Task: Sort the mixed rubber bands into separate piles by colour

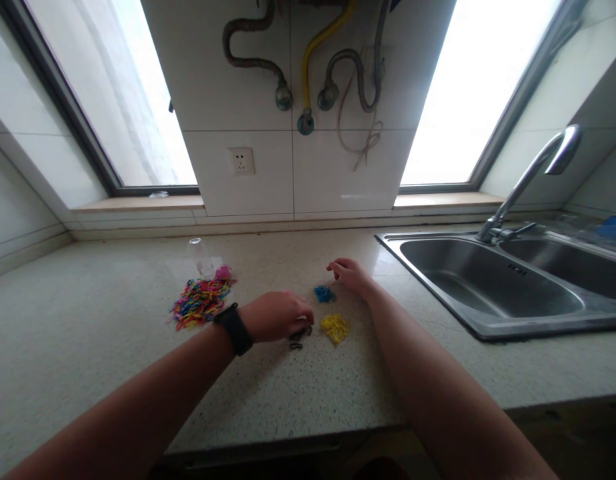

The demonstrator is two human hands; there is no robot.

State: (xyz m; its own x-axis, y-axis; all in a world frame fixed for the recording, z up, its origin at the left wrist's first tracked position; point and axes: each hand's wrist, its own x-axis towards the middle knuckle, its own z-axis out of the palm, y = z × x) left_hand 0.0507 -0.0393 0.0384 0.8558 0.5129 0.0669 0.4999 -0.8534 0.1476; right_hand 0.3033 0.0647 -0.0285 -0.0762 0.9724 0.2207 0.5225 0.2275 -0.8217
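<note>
My left hand (281, 316), with a black watch (234, 329) on its wrist, is over a small group of black rubber bands (297, 341). Its fingers curl down and are pressed together; whatever is in them is hidden. My right hand (351, 274) hovers just behind a blue pile of rubber bands (323, 293), fingers bent and pinched close; I cannot make out what they hold. Between my forearms lies a yellow pile of rubber bands (335, 328). A large mixed-colour heap of rubber bands (198, 303) spreads to the left of my left hand.
Behind the mixed heap a clear plastic container (201, 257) lies by a pink item (223, 272). A steel double sink (478, 283) with a tap (531, 177) is set into the speckled counter (228, 407) at right. The tiled wall carries a socket (243, 161) and hoses.
</note>
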